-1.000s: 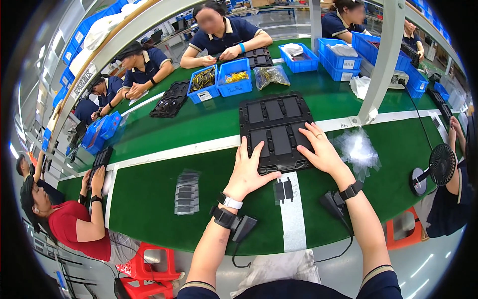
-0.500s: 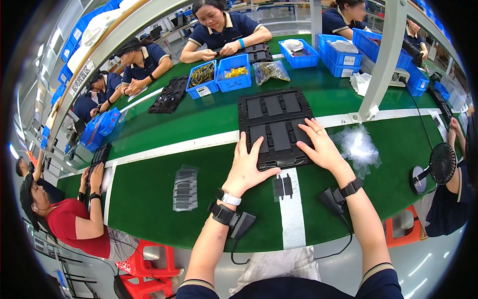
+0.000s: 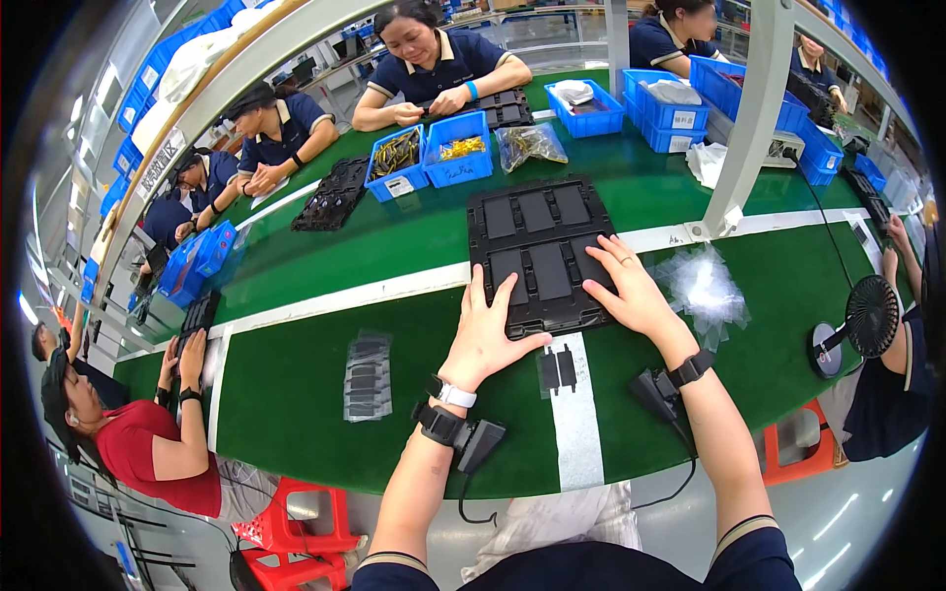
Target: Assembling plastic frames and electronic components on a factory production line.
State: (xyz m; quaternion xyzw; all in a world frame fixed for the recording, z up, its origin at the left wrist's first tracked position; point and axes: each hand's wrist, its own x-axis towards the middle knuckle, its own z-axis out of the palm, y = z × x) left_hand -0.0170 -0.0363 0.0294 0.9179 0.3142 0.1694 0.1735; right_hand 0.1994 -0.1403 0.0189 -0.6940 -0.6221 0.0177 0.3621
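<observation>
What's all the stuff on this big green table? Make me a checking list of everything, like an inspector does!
Surface: green table with white stripes.
Job's things: black tray with rectangular pockets, lying flat in front of the person.
Clutter: two small black parts near the tray; stack of clear bags with dark parts to the left; crumpled clear bags to the right; small black fan.
Grippers: left hand flat on the tray's near left edge; right hand flat on its right side. Both hold nothing.
Cables: thin black cables hang from wrist devices on both arms.
Surroundings: blue bins of small parts; other workers seated around the table; red stool.
</observation>
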